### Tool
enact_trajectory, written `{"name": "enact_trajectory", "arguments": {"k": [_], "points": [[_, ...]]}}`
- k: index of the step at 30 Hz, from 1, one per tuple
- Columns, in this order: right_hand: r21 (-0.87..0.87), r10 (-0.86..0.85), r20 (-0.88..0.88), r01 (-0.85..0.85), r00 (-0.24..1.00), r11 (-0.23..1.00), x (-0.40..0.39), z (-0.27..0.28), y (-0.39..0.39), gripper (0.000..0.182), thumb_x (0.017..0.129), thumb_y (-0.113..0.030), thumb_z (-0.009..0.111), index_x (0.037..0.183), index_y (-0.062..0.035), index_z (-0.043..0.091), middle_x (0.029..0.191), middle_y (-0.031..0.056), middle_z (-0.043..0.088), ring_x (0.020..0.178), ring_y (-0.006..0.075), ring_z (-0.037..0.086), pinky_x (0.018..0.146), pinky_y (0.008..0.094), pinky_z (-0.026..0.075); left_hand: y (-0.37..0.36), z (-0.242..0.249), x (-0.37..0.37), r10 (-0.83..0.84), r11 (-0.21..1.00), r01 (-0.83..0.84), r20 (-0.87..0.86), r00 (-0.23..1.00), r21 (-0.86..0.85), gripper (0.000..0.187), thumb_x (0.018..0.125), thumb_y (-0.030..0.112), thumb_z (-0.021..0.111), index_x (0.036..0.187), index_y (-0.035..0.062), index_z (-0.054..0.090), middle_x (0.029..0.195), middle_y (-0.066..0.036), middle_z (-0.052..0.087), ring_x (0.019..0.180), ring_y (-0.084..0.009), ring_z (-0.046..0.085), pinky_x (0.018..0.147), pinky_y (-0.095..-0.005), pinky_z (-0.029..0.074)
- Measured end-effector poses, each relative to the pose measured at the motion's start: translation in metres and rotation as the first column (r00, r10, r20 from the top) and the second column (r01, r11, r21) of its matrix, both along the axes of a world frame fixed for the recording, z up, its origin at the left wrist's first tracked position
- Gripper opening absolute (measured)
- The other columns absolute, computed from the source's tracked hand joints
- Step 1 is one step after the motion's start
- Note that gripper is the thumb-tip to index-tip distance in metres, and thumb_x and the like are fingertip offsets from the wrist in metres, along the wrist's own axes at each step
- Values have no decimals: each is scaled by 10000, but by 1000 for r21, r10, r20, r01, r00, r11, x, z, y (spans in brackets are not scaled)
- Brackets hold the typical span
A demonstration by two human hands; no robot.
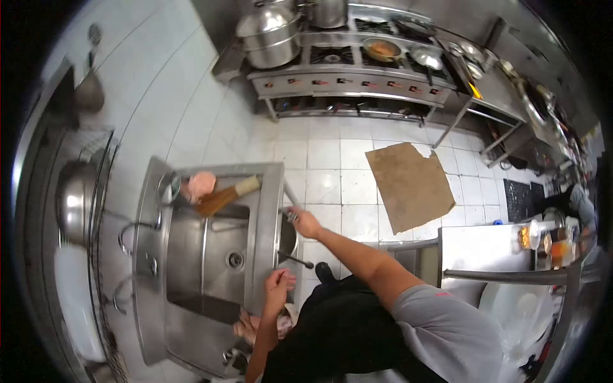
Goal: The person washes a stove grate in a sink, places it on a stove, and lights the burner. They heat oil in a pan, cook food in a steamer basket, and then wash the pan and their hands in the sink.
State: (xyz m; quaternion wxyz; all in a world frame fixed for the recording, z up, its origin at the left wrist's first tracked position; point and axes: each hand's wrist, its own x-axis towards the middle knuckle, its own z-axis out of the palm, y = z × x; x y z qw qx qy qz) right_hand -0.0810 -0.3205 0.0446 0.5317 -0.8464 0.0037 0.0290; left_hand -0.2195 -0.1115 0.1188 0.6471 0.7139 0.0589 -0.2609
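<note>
My right hand is closed around a small metal piece at the far rim of a dark round pan. The pan is beside the sink's front edge, partly hidden by it. A long thin handle with a dark tip sticks out from its near side. My left hand hovers near the sink edge just short of that handle, fingers loosely bent and nothing visible in them. The steel sink has a basin with a round drain.
A wooden-bristled brush, a pink cloth-like item and a metal cup sit on the sink's far corner. Cardboard lies on the tiled floor. Beyond is a stove with pots and pans. A white-topped counter is at right.
</note>
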Motion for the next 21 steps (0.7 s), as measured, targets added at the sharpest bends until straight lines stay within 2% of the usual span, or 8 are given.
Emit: {"name": "enact_trajectory", "arguments": {"k": [3, 9, 14, 15, 16, 17, 18, 21], "points": [[34, 33, 194, -40, 980, 999, 38, -38, 10, 562, 752, -104, 606, 1277, 21, 450, 1215, 260, 525, 1154, 389, 494, 999, 404, 396, -23, 33, 57, -44, 998, 40, 92, 995, 41, 212, 959, 171, 500, 1058, -2, 571, 897, -106, 664, 767, -151, 637, 644, -257, 506], [-13, 206, 86, -206, 975, 979, 47, -43, -57, 513, 746, -122, 623, 1227, 2, 497, 1268, 234, 488, 1212, 387, 426, 1036, 415, 351, -68, 37, 136, -29, 998, 20, 172, 985, 52, 248, 959, 188, 503, 1066, -26, 568, 898, -126, 657, 750, -166, 640, 648, -269, 522], [-99, 114, -253, -143, 961, 985, -2, -74, -230, 407, 789, -277, 630, 1105, -21, 611, 1093, 185, 622, 1030, 330, 584, 908, 391, 458, -122, 16, 174, -64, 995, 56, 91, 994, 82, 244, 958, 186, 509, 1069, -27, 552, 898, -114, 656, 743, -142, 629, 635, -263, 513], [-159, 79, -206, -113, 975, 981, -12, -104, -273, 374, 798, -287, 628, 1058, -18, 637, 1081, 190, 626, 982, 329, 609, 882, 399, 475, -139, 20, 175, -73, 994, 67, 66, 995, 86, 247, 952, 195, 521, 1060, -24, 558, 892, -113, 658, 735, -151, 633, 627, -268, 514], [-403, 205, -88, -224, 975, 888, -23, -128, -324, 351, 792, -292, 630, 1018, -25, 659, 1007, 179, 657, 908, 324, 636, 833, 406, 500, -154, 21, 179, -81, 993, 77, 41, 996, 88, 250, 947, 203, 532, 1051, -22, 564, 886, -112, 660, 727, -161, 637, 619, -272, 515], [-150, -244, -360, 203, 900, 968, -31, -128, -358, 306, 773, -290, 629, 956, -52, 686, 915, 161, 680, 830, 317, 655, 785, 391, 517, -165, 11, 184, -90, 993, 85, 51, 995, 86, 250, 947, 203, 532, 1051, -22, 564, 886, -112, 660, 727, -161, 637, 619, -272, 515], [-362, -397, -274, 289, 876, 886, -35, -116, -396, 283, 770, -287, 628, 931, -63, 692, 829, 146, 688, 780, 306, 664, 746, 389, 524, -174, -4, 188, -151, 981, 145, 44, 988, 126, 258, 939, 213, 544, 1048, -19, 572, 875, -112, 663, 724, -165, 641, 625, -271, 517], [-603, -465, -146, 294, 873, 741, -14, -131, -500, 275, 794, -287, 623, 893, -35, 675, 806, 154, 682, 752, 295, 668, 710, 413, 517, -212, -7, 207, -306, 913, 277, 52, 951, 301, 257, 907, 224, 578, 1013, -8, 610, 840, -116, 669, 728, -180, 652, 658, -288, 516]]}}
